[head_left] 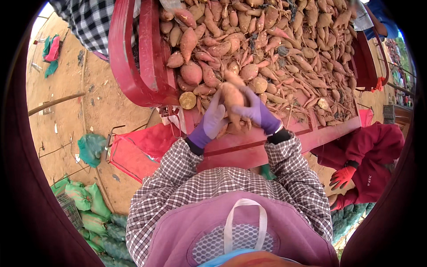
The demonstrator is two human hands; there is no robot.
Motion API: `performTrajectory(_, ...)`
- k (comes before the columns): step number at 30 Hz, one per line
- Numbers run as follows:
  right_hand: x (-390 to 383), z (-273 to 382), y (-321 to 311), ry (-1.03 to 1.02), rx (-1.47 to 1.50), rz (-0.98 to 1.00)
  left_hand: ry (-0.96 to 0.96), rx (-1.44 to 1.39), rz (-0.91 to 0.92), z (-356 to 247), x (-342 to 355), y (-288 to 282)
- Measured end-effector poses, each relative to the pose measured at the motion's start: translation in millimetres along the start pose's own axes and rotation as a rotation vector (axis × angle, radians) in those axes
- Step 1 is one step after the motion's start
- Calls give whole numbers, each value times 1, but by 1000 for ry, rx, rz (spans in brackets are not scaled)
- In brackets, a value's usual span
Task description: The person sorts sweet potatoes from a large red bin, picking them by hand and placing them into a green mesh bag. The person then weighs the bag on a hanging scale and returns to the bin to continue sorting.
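My left hand (214,116), in a purple glove, presses its fingers against the left side of a large sweet potato (231,95). From the other side my right hand (259,110), gloved the same way, closes on that sweet potato with its thumb across the front. The root is held upright over the near edge of a red metal truck bed (249,151). Around and beyond the hands lies a big heap of sweet potatoes (267,44), with thin roots and bits of dark leaf among them. A cut-faced sweet potato (187,100) rests left of my hands.
Red mesh bags (138,151) hang from a wire frame at the left. Filled green sacks (89,200) stand at lower left beside a dark crate (67,208). A co-worker in maroon (373,147) with a red glove bends at the right. Another person's checked sleeve (86,22) shows at upper left.
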State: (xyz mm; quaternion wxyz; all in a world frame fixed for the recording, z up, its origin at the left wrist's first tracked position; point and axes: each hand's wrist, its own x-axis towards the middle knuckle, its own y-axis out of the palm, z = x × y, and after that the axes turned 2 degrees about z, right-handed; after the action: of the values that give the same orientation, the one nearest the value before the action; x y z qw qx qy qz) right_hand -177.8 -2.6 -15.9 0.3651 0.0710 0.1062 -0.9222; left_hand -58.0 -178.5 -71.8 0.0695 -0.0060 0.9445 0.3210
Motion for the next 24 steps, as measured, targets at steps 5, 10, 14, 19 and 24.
performTrajectory(5, -23, 15, -16, 44, 165, 77, -281, -1040, 166, 36, 19, -24)
performTrajectory(10, 68, -31, -27, 67, -785, -310, -115, -704, 77, 15, 6, -28)
performTrajectory(14, 90, -70, -34, 159, -1382, -256, -45, -421, 70, -7, -45, -64)
performTrajectory(19, 83, -53, -65, 395, -1513, -97, 55, -490, -301, -44, -206, -115)
performTrajectory(24, 39, -102, -118, 324, -816, -285, 130, -369, -604, -69, -306, -186)
